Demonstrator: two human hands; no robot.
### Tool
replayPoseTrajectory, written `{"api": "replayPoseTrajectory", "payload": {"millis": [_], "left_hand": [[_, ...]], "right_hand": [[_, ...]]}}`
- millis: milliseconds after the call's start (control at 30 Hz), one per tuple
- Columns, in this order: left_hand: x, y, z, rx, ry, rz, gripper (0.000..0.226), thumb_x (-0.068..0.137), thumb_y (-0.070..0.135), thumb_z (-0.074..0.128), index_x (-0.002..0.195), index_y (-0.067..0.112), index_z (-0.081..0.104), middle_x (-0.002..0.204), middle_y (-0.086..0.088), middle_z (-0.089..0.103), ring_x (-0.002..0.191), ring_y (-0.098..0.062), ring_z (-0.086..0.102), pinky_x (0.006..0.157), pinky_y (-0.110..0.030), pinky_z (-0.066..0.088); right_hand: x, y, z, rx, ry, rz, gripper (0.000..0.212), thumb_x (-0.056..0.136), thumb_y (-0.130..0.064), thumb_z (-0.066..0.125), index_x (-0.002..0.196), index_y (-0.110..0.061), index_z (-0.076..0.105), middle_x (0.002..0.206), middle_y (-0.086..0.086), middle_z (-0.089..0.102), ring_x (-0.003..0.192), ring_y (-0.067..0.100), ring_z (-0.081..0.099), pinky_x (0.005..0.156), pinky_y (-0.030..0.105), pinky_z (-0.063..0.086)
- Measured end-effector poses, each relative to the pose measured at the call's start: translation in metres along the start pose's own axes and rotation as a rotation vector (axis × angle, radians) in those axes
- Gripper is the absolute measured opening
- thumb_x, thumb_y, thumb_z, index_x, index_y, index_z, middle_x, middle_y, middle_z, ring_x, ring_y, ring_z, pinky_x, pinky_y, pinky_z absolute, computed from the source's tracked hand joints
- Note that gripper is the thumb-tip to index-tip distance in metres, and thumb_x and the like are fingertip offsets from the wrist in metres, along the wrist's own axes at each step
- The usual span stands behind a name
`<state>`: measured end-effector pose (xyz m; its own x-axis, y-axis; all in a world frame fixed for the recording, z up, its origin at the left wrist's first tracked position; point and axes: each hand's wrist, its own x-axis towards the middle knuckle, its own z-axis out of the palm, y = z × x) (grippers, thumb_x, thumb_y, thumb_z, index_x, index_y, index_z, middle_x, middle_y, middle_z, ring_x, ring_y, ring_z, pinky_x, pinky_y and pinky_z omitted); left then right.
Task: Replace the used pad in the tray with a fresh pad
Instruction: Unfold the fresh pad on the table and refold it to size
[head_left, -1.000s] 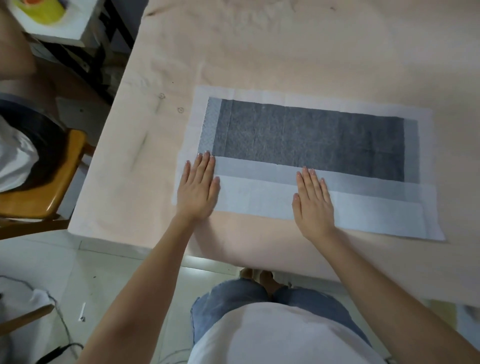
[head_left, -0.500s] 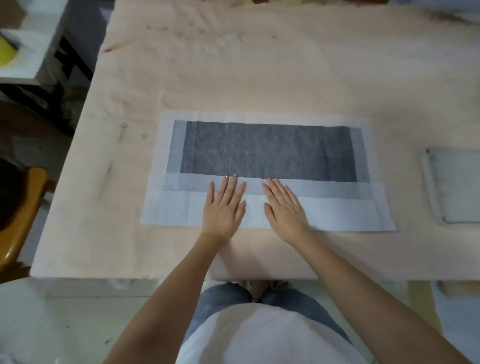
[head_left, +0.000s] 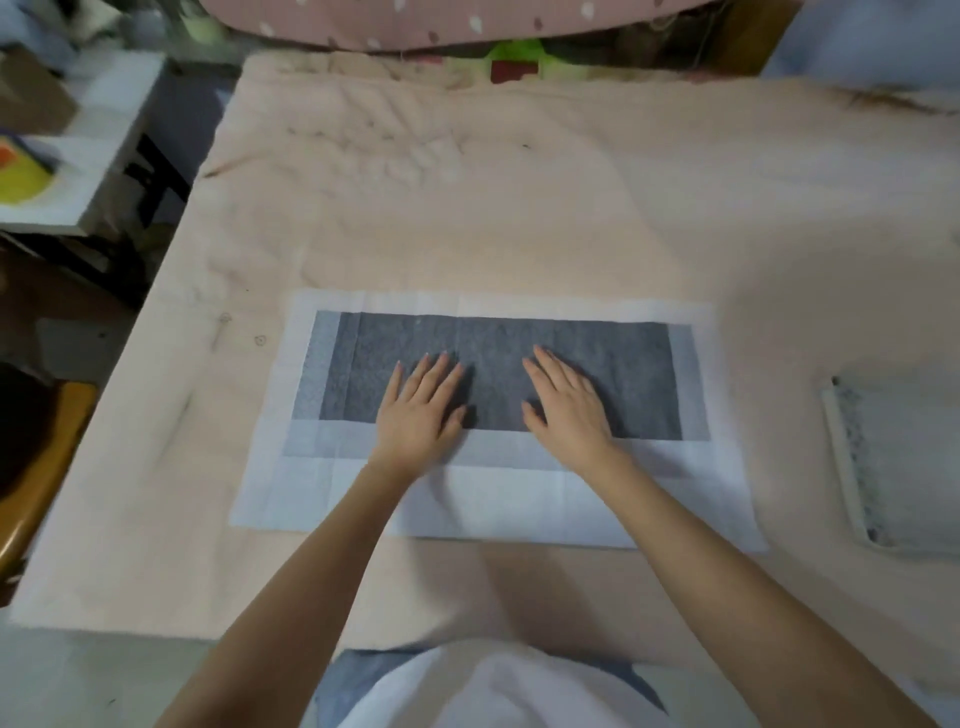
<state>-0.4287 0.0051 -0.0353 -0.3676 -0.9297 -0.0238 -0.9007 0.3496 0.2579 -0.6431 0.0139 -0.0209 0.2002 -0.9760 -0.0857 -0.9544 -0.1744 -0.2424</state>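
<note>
The pad (head_left: 519, 504) lay flat, long axis running left-right; left hand (head_left: 422, 410) and right hand (head_left: 569, 408) pressed it, fingers straight.

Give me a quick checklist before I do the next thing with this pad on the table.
1. White-bordered pad with the dark grey centre lies spread flat on the table: ok.
2. Left hand flat on the grey centre: ok.
3. Right hand flat beside it, apart from the left: ok.
4. Near white strip of the pad fully smoothed: cannot tell.
5. Pale rimmed tray at the right edge ready: cannot tell, partly out of view.
</note>
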Motion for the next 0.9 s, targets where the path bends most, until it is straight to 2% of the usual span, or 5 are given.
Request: {"api": "replayPoseTrajectory", "payload": {"millis": [133, 333, 633, 733, 900], "left_hand": [[0.074, -0.007, -0.017, 0.055, -0.157, 0.006, 0.063, 0.095, 0.043, 0.044, 0.149, 0.017, 0.026, 0.157, -0.004, 0.023, 0.143, -0.024, 0.024, 0.116, -0.041, 0.015], [0.136, -0.022, -0.035, 0.179, -0.262, 0.035, 0.071, 0.089, 0.049, 0.056, 0.147, 0.021, 0.028, 0.156, -0.001, 0.024, 0.14, -0.024, 0.026, 0.115, -0.042, 0.016], [0.175, -0.042, -0.046, 0.145, -0.4, 0.041, 0.082, 0.071, 0.055, 0.072, 0.137, 0.019, 0.041, 0.127, -0.008, 0.043, 0.121, -0.025, 0.043, 0.09, -0.039, 0.045], [0.182, -0.044, -0.048, 0.124, -0.443, 0.041, 0.082, 0.069, 0.057, 0.074, 0.133, 0.017, 0.04, 0.123, -0.007, 0.05, 0.112, -0.026, 0.053, 0.086, -0.037, 0.045], [0.185, -0.047, -0.052, 0.263, -0.451, 0.09, 0.055, 0.074, 0.062, 0.066, 0.104, 0.016, 0.058, 0.105, -0.004, 0.064, 0.101, -0.024, 0.054, 0.086, -0.03, 0.036]], "right_hand": [[0.065, 0.027, -0.033, -0.081, -0.157, -0.034, 0.06, 0.097, -0.036, 0.045, 0.148, -0.009, 0.026, 0.157, 0.01, 0.019, 0.142, 0.026, 0.022, 0.112, 0.042, 0.024], [0.12, 0.044, -0.045, -0.224, -0.18, -0.071, 0.059, 0.09, -0.05, 0.053, 0.132, -0.009, 0.044, 0.13, 0.011, 0.045, 0.119, 0.029, 0.044, 0.096, 0.041, 0.04], [0.151, 0.068, -0.059, -0.136, -0.327, 0.005, 0.067, 0.076, -0.058, 0.067, 0.125, -0.017, 0.05, 0.122, 0.005, 0.051, 0.113, 0.026, 0.049, 0.085, 0.035, 0.041], [0.157, 0.071, -0.062, -0.019, -0.382, 0.038, 0.06, 0.075, -0.053, 0.071, 0.117, -0.016, 0.05, 0.106, 0.002, 0.057, 0.1, 0.026, 0.055, 0.073, 0.032, 0.037], [0.156, 0.076, -0.063, 0.014, -0.466, 0.056, 0.039, 0.079, -0.051, 0.069, 0.093, -0.016, 0.056, 0.092, 0.0, 0.057, 0.083, 0.021, 0.052, 0.064, 0.029, 0.033]]}}
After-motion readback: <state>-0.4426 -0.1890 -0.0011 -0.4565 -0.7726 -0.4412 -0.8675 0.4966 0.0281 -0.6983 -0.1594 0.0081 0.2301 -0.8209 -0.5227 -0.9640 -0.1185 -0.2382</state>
